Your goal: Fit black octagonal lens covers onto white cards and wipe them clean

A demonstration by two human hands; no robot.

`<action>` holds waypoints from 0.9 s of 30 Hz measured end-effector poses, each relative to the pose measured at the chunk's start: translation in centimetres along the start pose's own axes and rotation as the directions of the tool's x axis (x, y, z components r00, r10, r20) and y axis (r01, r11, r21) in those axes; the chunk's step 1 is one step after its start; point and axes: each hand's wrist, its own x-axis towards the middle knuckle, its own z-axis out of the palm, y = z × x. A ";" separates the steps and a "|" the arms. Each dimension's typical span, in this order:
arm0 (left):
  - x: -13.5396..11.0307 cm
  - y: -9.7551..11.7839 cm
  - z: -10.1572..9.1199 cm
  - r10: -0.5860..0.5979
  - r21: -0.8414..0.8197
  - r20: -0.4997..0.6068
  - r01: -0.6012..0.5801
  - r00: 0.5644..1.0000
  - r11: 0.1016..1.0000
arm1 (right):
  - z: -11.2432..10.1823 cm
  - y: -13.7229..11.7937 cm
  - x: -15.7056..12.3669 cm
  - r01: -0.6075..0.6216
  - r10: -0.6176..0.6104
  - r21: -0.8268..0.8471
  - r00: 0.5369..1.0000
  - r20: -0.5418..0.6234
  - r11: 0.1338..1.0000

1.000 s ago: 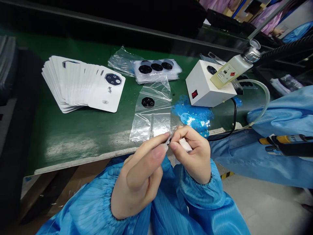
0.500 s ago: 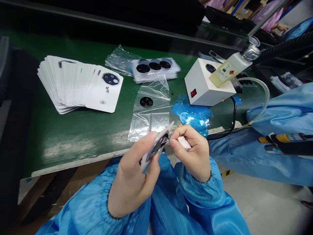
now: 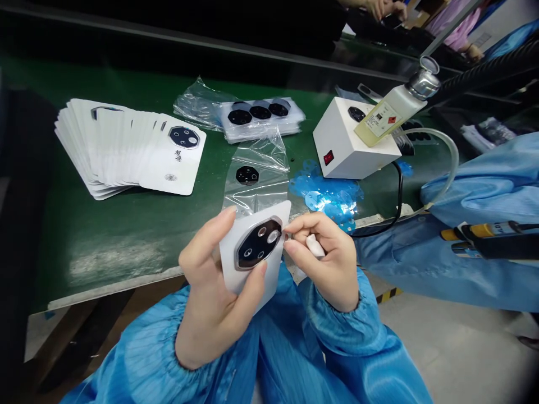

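My left hand (image 3: 210,292) grips a white phone back cover (image 3: 252,269) with a dark octagonal camera plate (image 3: 257,244), its face turned up toward me, just in front of the green bench edge. My right hand (image 3: 328,258) is pinched at the cover's upper right corner, beside the camera plate, and a small white piece (image 3: 315,246) is tucked in its fingers. Both sleeves are blue.
A fanned stack of white covers (image 3: 122,148) lies at the left of the green bench (image 3: 126,235). Clear bags (image 3: 256,179) with dark camera plates, blue film scraps (image 3: 332,196), a white switch box (image 3: 349,148) with a labelled bottle (image 3: 391,115) sit ahead. Another person's blue sleeve (image 3: 484,196) and a yellow-black tool (image 3: 484,235) are at right.
My left hand has turned the white cover from edge-on to face-up, so the camera plate now shows. My right hand stayed pinched at its corner.
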 end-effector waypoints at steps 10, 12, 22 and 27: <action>-0.9 -0.8 0.2 0.179 0.148 -0.069 -0.167 0.981 0.975 | 0.1 -0.1 0.1 -0.053 0.052 0.055 0.998 0.028 0.997; -1.1 -0.9 0.3 0.179 0.138 -0.069 -0.169 0.981 0.976 | 0.1 -0.1 0.2 -0.041 0.039 0.052 0.999 0.027 0.998; -0.9 -1.1 0.5 0.184 0.100 -0.075 -0.176 0.980 0.979 | -0.1 0.2 0.0 0.107 -0.104 -0.060 0.993 0.049 0.992; -0.8 -1.0 0.4 0.186 0.166 -0.060 -0.174 0.981 0.971 | 0.4 0.4 -0.1 0.240 -0.239 -0.105 0.971 0.016 0.965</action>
